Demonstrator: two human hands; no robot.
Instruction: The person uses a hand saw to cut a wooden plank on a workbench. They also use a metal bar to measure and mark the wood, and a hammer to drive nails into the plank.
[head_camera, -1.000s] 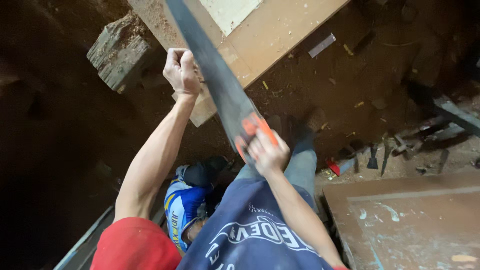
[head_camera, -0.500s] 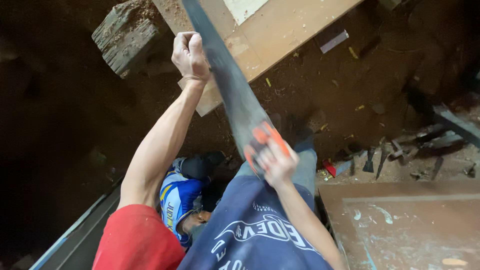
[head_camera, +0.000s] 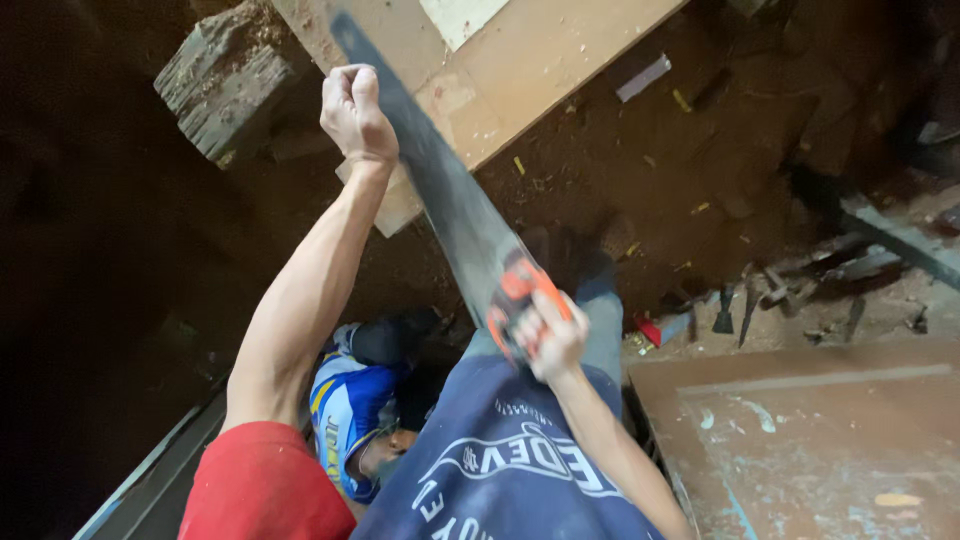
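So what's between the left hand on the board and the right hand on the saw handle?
In the head view, only the dark saw blade spans from left hand to right hand, crossing the board edge and then dirt floor.

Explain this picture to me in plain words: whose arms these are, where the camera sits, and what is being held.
The camera sits on a person's head and looks down, so both arms are that person's own. The right hand grips the orange handle of a handsaw, whose dark blade crosses a wooden board. The left hand is closed in a fist at the board's edge beside the blade. Below lies a dirt floor with wood scraps, a rough timber block and small tools.
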